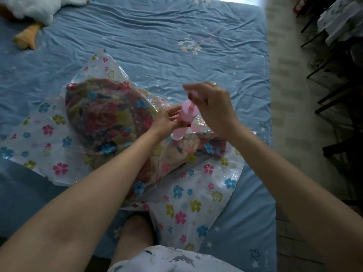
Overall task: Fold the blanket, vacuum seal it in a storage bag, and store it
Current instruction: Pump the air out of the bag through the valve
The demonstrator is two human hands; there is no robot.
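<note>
A folded floral blanket [102, 116] lies inside a clear storage bag [188, 203] printed with coloured flowers, flat on the blue bed [157, 36]. A pink hand pump [187, 114] stands upright on top of the bag near its right side. My left hand [167, 120] is wrapped around the pump's barrel. My right hand [212, 103] is above it, fingers closed on the pink pump handle, which is raised and blurred.
A white and orange plush toy [33, 12] lies at the bed's far left corner. My knee [135, 232] rests under the bag's near edge. Dark chair legs [334, 75] and a tiled floor [284, 75] are to the right of the bed.
</note>
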